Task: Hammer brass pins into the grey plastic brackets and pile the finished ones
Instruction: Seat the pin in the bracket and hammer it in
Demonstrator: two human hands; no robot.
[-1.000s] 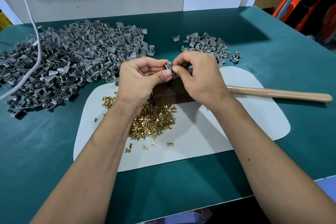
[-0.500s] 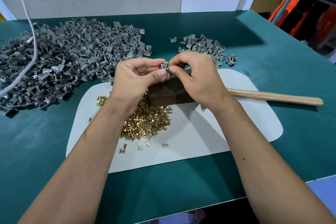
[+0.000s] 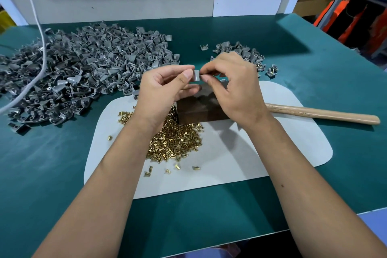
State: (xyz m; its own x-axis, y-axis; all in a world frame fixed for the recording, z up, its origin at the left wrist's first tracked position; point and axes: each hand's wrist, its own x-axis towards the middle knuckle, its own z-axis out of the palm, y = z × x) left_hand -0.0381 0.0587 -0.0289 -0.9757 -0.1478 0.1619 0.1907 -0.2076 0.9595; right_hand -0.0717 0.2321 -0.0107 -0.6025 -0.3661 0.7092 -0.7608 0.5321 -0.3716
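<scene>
Two hands meet above the dark block [image 3: 199, 109]: the left hand [image 3: 165, 90] pinches one grey bracket [image 3: 196, 75] between thumb and forefinger, upright. The right hand [image 3: 234, 86], at the bracket's three o'clock, has fingertips closed on something too small to identify, probably a pin. The hammer handle [image 3: 322, 113] lies nearer the right hand.

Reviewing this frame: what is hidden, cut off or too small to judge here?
Head view only:
- Hammer head: hidden behind the right hand; only the wooden hammer handle shows.
- Brass pin at the small grey plastic bracket pinched by the left hand: covered by right fingertips, seating unclear.
- Dark wooden block: top partly covered by both hands.
- Large grey bracket pile: cut off at the left edge.
</scene>
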